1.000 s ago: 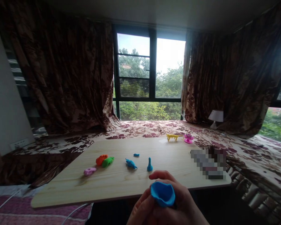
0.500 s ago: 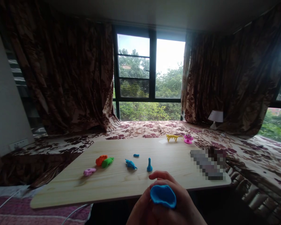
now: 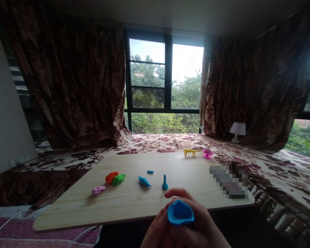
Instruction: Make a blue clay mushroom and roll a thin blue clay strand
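Between both hands, at the table's near edge, is a blue piece of modelling clay (image 3: 180, 213) shaped like a shallow cup with an uneven rim. My left hand (image 3: 156, 227) is closed against its left side. My right hand (image 3: 200, 220) wraps round it from the right, with the index finger curled across the far side. Some fingertips are hidden behind the clay. Just beyond the hands stands a blue clay piece (image 3: 164, 183) with a wide base and narrow neck. Left of that lie a lumpy blue clay piece (image 3: 144, 181) and a small blue clay bit (image 3: 150, 172).
On the pale wooden table (image 3: 74, 210), orange (image 3: 111, 177), green (image 3: 118, 179) and pink (image 3: 98, 190) clay lumps lie at left. A yellow toothed figure (image 3: 190, 152) and a pink stand (image 3: 207, 154) are at the far edge. A blurred-out object (image 3: 228, 182) sits at right.
The blue clay cup is tilted a little differently, so more of its hollow shows. Both hands have shifted slightly with it; the pieces on the table stay put.
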Tool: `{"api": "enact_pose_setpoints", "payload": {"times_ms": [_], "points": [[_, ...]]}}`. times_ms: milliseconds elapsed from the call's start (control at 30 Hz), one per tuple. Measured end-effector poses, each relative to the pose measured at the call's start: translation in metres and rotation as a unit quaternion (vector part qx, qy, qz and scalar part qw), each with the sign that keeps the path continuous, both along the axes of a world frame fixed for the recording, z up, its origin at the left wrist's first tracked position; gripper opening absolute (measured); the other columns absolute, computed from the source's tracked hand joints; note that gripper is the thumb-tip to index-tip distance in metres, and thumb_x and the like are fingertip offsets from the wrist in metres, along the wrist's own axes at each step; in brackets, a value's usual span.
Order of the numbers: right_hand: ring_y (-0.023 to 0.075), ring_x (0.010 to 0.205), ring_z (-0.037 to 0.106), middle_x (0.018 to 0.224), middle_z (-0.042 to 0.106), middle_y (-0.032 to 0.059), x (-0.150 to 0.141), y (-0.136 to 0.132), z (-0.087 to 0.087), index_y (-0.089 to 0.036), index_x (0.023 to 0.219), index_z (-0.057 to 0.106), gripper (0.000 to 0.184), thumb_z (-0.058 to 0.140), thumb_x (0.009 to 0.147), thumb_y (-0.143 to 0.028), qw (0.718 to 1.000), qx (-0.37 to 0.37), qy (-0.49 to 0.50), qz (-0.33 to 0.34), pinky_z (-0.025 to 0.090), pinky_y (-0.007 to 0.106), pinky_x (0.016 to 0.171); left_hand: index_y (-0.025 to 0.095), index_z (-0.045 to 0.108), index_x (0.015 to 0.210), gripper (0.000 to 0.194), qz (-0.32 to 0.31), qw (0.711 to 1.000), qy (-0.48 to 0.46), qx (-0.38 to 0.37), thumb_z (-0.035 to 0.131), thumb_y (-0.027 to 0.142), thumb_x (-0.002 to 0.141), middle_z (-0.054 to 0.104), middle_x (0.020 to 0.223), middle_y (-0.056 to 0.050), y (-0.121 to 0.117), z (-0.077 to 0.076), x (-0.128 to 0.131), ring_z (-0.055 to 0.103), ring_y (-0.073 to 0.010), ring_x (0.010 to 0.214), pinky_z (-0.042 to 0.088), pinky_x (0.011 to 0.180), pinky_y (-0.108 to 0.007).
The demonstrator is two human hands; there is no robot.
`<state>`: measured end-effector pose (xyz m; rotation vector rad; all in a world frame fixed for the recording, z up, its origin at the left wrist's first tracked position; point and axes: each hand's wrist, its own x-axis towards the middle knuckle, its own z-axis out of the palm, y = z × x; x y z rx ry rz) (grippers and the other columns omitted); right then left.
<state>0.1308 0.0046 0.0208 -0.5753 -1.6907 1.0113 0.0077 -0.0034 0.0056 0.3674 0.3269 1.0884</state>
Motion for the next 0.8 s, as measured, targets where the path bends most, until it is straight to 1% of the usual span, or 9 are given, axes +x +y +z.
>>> {"api": "enact_pose_setpoints", "payload": {"times_ms": [67, 133, 233, 333, 400, 467, 567, 700, 800], "points": [[0.0209, 0.091, 0.062, 0.124, 0.051, 0.0082, -0.001, 0.0, -0.002, -0.026, 0.107, 0.062, 0.04, 0.068, 0.068, -0.016, 1.0, 0.005, 0.025, -0.011, 0.051, 0.029, 0.074, 0.017, 0.069, 0.085, 0.019, 0.004, 1.0, 0.019, 0.014, 0.074, 0.025, 0.068, 0.068, 0.066, -0.002, 0.001, -0.001, -0.002, 0.065, -0.0159, 0.069, 0.047, 0.058, -0.021], [0.0252, 0.105, 0.056, 0.124, 0.051, 0.0077, -0.003, 0.0, -0.004, -0.029, 0.111, 0.059, 0.05, 0.071, 0.065, -0.015, 0.998, 0.019, 0.044, -0.039, 0.05, 0.031, 0.082, 0.017, 0.069, 0.086, 0.021, 0.012, 0.999, 0.028, 0.016, 0.074, 0.023, 0.067, 0.068, 0.066, -0.002, 0.002, -0.002, -0.004, 0.065, -0.0161, 0.068, 0.047, 0.061, -0.022], [0.0267, 0.109, 0.055, 0.12, 0.053, 0.0071, -0.004, 0.0, -0.003, -0.029, 0.103, 0.063, 0.04, 0.072, 0.066, -0.016, 0.997, 0.028, 0.05, -0.051, 0.048, 0.033, 0.087, 0.017, 0.069, 0.089, 0.024, 0.02, 0.999, 0.026, 0.007, 0.074, 0.021, 0.066, 0.07, 0.075, -0.003, 0.003, -0.006, -0.006, 0.066, -0.0173, 0.074, 0.048, 0.068, -0.024], [0.0272, 0.109, 0.055, 0.118, 0.056, 0.0083, -0.002, -0.001, -0.001, -0.026, 0.097, 0.066, 0.028, 0.071, 0.07, -0.021, 0.998, 0.019, 0.045, -0.029, 0.046, 0.036, 0.091, 0.018, 0.068, 0.093, 0.026, 0.018, 1.0, 0.019, 0.0, 0.073, 0.024, 0.068, 0.071, 0.08, -0.004, 0.004, -0.008, -0.005, 0.066, -0.018, 0.076, 0.049, 0.066, -0.024], [0.0293, 0.117, 0.048, 0.116, 0.058, 0.009, 0.0, 0.0, -0.001, -0.026, 0.099, 0.067, 0.029, 0.072, 0.071, -0.024, 0.999, 0.028, 0.039, -0.014, 0.039, 0.04, 0.099, 0.018, 0.068, 0.093, 0.025, 0.018, 1.0, 0.022, 0.001, 0.072, 0.026, 0.07, 0.071, 0.077, -0.004, 0.004, -0.01, -0.004, 0.066, -0.0172, 0.073, 0.049, 0.063, -0.023], [0.03, 0.124, 0.042, 0.119, 0.057, 0.0094, 0.0, 0.001, -0.004, -0.026, 0.106, 0.065, 0.038, 0.073, 0.069, -0.028, 0.998, 0.035, 0.044, -0.011, 0.033, 0.042, 0.104, 0.017, 0.069, 0.089, 0.021, 0.022, 0.999, 0.025, 0.008, 0.072, 0.025, 0.069, 0.07, 0.074, -0.003, 0.005, -0.01, -0.004, 0.066, -0.016, 0.07, 0.049, 0.063, -0.023], [0.0294, 0.125, 0.041, 0.125, 0.052, 0.01, -0.001, 0.004, -0.009, -0.026, 0.112, 0.06, 0.047, 0.074, 0.068, -0.033, 0.997, 0.041, 0.053, -0.038, 0.032, 0.041, 0.105, 0.015, 0.07, 0.082, 0.016, 0.028, 0.999, 0.024, 0.014, 0.074, 0.02, 0.067, 0.07, 0.075, -0.005, 0.004, -0.009, -0.006, 0.066, -0.0152, 0.07, 0.048, 0.066, -0.022], [0.0294, 0.123, 0.042, 0.117, 0.058, 0.0098, 0.0, 0.004, -0.005, -0.025, 0.106, 0.063, 0.036, 0.071, 0.072, -0.034, 0.995, 0.08, 0.032, -0.041, 0.033, 0.044, 0.104, 0.014, 0.069, 0.087, 0.024, 0.019, 0.999, 0.02, 0.018, 0.075, 0.025, 0.066, 0.07, 0.083, -0.008, -0.001, -0.003, -0.006, 0.066, -0.0187, 0.08, 0.048, 0.073, -0.025], [0.0289, 0.124, 0.042, 0.114, 0.06, 0.0098, 0.003, 0.002, -0.001, -0.025, 0.105, 0.064, 0.03, 0.066, 0.077, -0.037, 0.997, 0.072, 0.003, -0.018, 0.032, 0.045, 0.105, 0.016, 0.069, 0.088, 0.024, 0.025, 0.999, 0.017, 0.015, 0.074, 0.028, 0.067, 0.07, 0.084, -0.007, -0.002, -0.003, -0.006, 0.065, -0.02, 0.085, 0.048, 0.074, -0.026]]}}
